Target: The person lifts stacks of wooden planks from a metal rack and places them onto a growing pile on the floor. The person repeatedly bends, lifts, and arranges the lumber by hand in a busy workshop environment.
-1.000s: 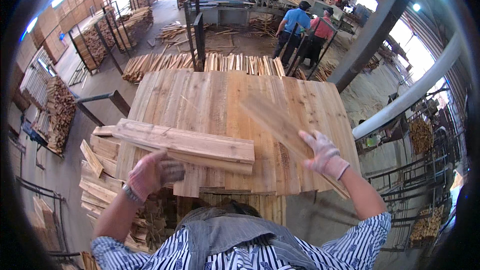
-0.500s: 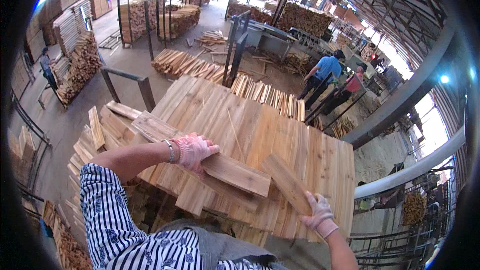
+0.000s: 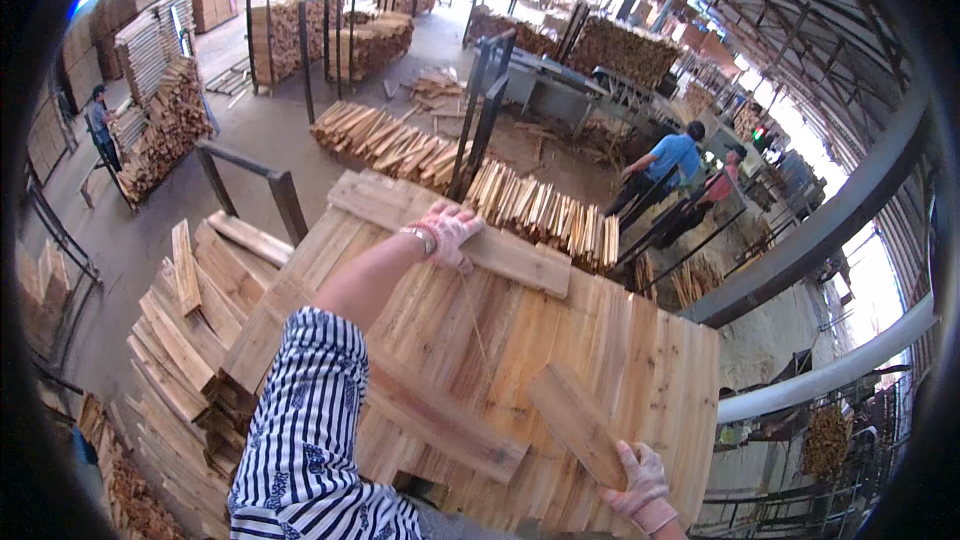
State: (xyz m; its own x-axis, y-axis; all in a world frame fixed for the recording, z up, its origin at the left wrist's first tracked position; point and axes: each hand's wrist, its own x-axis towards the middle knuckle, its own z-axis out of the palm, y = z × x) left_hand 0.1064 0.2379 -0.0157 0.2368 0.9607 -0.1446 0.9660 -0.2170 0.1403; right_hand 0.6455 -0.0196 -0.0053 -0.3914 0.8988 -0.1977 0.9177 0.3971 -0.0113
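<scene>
My left hand (image 3: pixel 452 236), in a pale pinkish work glove, is closed over a long wooden board (image 3: pixel 525 265). That board lies crosswise near the far edge of a broad layer of side-by-side planks (image 3: pixel 630 350). At the lower right my right hand (image 3: pixel 640 492), gloved too, grips the near end of a shorter board (image 3: pixel 572 418), which slants away to the left over the planks. Between the hands, a loose board (image 3: pixel 450 418) rests aslant on the layer, partly hidden by my left arm.
Loose boards (image 3: pixel 190 340) are heaped on the left. Metal posts (image 3: pixel 480 125) rise beyond the far edge, near a row of stacked sticks (image 3: pixel 545 215). A grey beam (image 3: pixel 830 240) curves along the right. Two people (image 3: pixel 665 160) stand at machinery farther back.
My left hand has carried its board away from me to the far edge, uncovering the loose board beneath. My right hand has shifted slightly lower in view, still holding the shorter board.
</scene>
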